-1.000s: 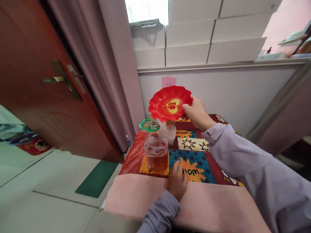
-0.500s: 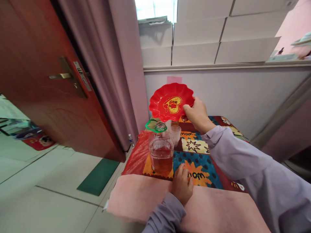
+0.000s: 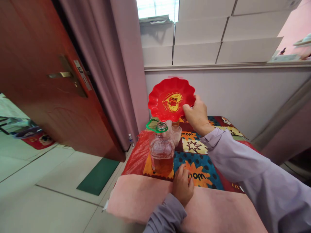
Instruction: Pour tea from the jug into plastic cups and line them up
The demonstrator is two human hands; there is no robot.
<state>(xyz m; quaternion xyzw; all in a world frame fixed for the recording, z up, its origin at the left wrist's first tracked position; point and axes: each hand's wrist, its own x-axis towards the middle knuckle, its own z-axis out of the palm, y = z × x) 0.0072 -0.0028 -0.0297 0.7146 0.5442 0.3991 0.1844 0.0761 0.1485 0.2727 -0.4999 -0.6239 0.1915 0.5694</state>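
My right hand (image 3: 198,115) grips the right rim of a red scalloped plastic dish (image 3: 172,99), thumb on its inner face. The dish is held up and tilted, its inside with a yellow heart print facing me. Below it stands a clear jug (image 3: 162,150) with a green handle (image 3: 152,125), an uncapped mouth and amber liquid in its lower part. Clear plastic cups (image 3: 176,134) stand just behind the jug on its right. My left hand (image 3: 182,186) lies on the table edge right of the jug, fingers stretched out and holding nothing.
A patterned cloth (image 3: 194,174) and a pink cloth (image 3: 145,197) cover the table, with red plastic film (image 3: 137,152) along its left side. A wooden door (image 3: 48,64) and a purple curtain (image 3: 116,64) are at left. On the floor are a small bottle (image 3: 131,140) and a green mat (image 3: 96,176).
The dish has risen a little and tipped so that more of its inside faces me. My right hand has shifted slightly with it. My left hand stays in place.
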